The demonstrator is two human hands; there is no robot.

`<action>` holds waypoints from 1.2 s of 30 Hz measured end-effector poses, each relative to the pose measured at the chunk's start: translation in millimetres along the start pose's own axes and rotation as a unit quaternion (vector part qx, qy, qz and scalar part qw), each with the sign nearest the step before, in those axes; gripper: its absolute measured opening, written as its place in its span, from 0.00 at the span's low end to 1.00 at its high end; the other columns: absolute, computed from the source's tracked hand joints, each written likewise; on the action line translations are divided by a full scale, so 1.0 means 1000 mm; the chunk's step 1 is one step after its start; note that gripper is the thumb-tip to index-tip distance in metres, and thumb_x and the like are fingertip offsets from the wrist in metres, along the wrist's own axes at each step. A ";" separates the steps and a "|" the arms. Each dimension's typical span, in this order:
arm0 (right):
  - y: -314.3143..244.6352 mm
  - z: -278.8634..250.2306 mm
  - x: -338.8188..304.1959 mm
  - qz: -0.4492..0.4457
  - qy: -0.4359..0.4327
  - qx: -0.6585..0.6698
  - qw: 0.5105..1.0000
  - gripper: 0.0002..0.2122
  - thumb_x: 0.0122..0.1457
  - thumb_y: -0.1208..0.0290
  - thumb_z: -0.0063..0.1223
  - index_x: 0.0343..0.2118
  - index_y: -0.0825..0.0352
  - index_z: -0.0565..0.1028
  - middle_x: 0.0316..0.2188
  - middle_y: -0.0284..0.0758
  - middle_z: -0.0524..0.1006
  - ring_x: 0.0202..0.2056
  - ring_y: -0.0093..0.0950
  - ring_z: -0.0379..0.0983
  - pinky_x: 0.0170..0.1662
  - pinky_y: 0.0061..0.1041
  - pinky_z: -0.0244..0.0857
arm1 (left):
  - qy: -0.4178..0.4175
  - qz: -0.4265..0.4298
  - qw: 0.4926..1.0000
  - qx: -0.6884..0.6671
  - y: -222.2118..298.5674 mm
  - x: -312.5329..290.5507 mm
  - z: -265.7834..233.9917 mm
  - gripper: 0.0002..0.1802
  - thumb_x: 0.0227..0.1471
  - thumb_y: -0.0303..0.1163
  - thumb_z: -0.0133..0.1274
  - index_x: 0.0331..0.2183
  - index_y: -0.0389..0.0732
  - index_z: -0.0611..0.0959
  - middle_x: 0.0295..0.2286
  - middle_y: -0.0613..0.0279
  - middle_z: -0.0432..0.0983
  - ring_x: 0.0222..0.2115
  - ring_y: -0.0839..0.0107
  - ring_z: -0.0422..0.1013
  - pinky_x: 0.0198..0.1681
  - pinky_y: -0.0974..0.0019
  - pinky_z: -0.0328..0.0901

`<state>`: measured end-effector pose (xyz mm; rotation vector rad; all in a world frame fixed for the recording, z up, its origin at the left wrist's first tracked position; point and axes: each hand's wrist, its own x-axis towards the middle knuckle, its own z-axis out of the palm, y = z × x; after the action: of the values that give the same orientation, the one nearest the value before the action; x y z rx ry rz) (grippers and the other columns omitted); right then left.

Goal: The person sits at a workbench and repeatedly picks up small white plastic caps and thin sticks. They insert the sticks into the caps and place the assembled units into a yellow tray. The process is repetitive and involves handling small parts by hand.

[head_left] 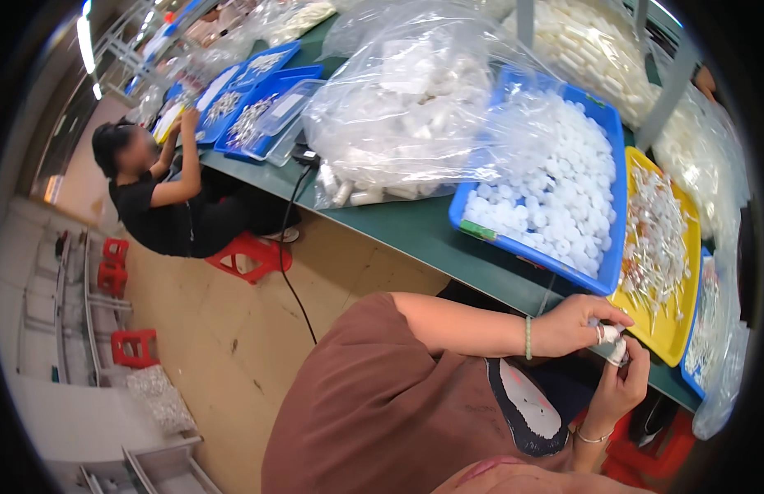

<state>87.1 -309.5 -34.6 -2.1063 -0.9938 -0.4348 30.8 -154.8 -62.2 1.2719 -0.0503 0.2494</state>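
Observation:
My left hand [567, 325], with a beaded bracelet at its wrist, is closed in a pinch just off the table edge. Close against it, my right hand [625, 380] also has its fingers pinched together. White wraps cover fingertips where the two hands meet. Whatever lies between the fingers is too small and hidden to name. Beyond the hands stands a yellow tray [672, 350] of thin, silvery, stick-like parts [658, 239]. To its left, a blue tray [616, 206] holds many small white translucent round pieces [555, 189].
Clear plastic bags of white parts [406, 107] lie on the green table [382, 230]. A black cable [289, 272] hangs over its edge. Another person [176, 189] sits on a red stool [254, 251] at the far left, near blue trays [271, 107]. A grey post [670, 95] rises at right.

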 end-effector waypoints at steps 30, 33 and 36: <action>0.021 0.005 -0.012 -0.031 -0.052 0.114 0.992 0.07 0.60 0.81 0.43 0.41 0.72 0.67 0.32 0.37 0.67 0.34 0.25 0.67 0.37 0.20 0.64 | -0.020 -0.064 0.995 -0.074 0.002 0.004 -0.005 0.14 0.45 0.27 0.63 0.35 0.35 0.79 0.31 0.67 0.74 0.31 0.80 0.70 0.35 0.73 0.68; 0.023 0.004 -0.012 0.000 -0.053 0.156 0.986 0.06 0.60 0.81 0.43 0.40 0.72 0.66 0.32 0.36 0.67 0.33 0.23 0.66 0.37 0.19 0.63 | -0.018 -0.079 0.991 -0.107 0.004 0.002 -0.003 0.14 0.45 0.27 0.63 0.35 0.35 0.79 0.31 0.67 0.75 0.32 0.80 0.70 0.36 0.73 0.68; 0.027 -0.002 -0.009 0.037 -0.083 0.196 0.976 0.04 0.61 0.80 0.42 0.38 0.72 0.66 0.33 0.35 0.67 0.33 0.22 0.66 0.38 0.19 0.63 | -0.010 -0.071 0.992 -0.102 0.001 0.002 -0.002 0.13 0.44 0.27 0.63 0.34 0.36 0.79 0.30 0.66 0.75 0.32 0.80 0.70 0.36 0.74 0.68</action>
<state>102.1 -326.9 -51.3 -1.8325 -0.9995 -0.0177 32.3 -152.1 -61.5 1.0699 -0.0022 0.1047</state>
